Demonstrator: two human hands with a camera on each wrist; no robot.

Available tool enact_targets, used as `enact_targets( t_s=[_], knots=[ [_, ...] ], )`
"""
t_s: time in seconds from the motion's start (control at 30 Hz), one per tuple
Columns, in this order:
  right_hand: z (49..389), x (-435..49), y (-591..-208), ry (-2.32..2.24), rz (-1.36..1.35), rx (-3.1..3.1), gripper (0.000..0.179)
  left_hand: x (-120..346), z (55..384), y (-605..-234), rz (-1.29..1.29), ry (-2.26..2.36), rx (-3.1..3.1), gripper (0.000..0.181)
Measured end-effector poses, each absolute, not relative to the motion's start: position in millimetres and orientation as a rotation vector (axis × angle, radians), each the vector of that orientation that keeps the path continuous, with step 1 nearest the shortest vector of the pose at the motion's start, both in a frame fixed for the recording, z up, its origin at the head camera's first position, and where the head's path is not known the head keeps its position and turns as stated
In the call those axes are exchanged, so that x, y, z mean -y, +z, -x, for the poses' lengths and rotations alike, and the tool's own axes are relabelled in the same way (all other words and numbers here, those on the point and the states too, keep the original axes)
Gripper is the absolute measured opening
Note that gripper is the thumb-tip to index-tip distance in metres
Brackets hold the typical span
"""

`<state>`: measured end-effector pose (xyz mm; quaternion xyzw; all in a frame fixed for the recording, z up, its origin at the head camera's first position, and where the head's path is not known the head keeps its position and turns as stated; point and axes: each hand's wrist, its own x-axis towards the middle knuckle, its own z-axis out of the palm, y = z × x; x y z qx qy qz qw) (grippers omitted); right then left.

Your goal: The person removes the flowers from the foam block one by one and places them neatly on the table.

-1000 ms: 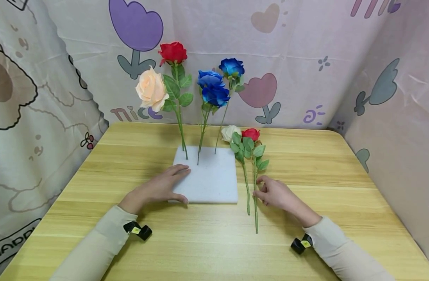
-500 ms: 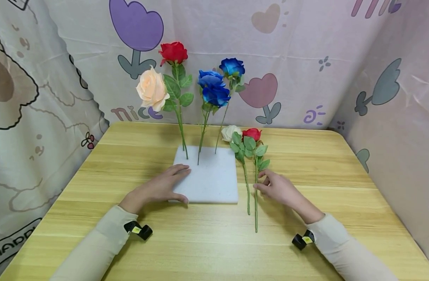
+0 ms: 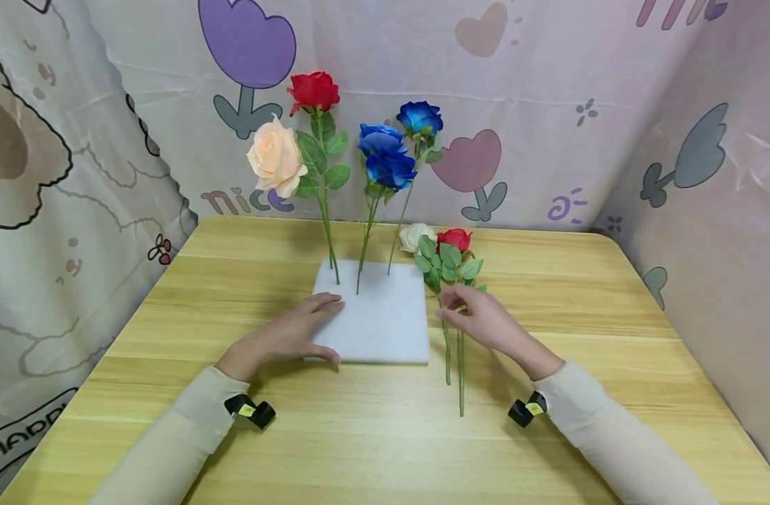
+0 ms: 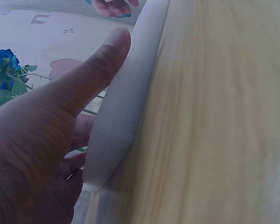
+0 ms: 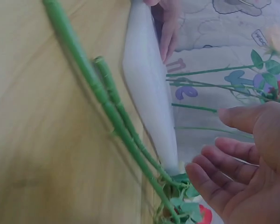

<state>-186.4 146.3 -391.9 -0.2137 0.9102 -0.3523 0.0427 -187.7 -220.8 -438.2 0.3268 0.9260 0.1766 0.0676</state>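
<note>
Left hand (image 3: 284, 337): spread wide, fingers on top of the board (image 3: 385, 333), thumb at its near edge. No grip on anything; likely bracing the board against sliding or tipping. Right hand (image 3: 482, 319): over the lying stems (image 5: 102, 96), fingers loosely curved, thumb well apart, nothing held. Can't tell if a fingertip touches a leaf.

White rose (image 3: 416, 237) and low red rose (image 3: 454, 240) lie just right of the board, stem ends toward the person, probably for easy reach. Cream rose (image 3: 276, 158), tall red rose (image 3: 315, 91) and blue roses (image 3: 388, 158) stand in the board's far half; it looks to be what keeps them up.

Head view alone suggests a pinch on the white rose's stem; right wrist view shows the gap. Left wrist view adds the board's thickness. Only head view gets every bloom clearly.
</note>
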Motion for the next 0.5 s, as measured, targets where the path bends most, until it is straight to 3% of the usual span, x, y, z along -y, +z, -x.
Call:
enact_targets(
  t_s=[0.5],
  knots=[
    [214.9, -117.5, -392.8, -1.332, 0.63, -2.683, 0.045, 221.9, 189.0, -439.2, -0.988, 0.518, -2.796, 0.115]
  ],
)
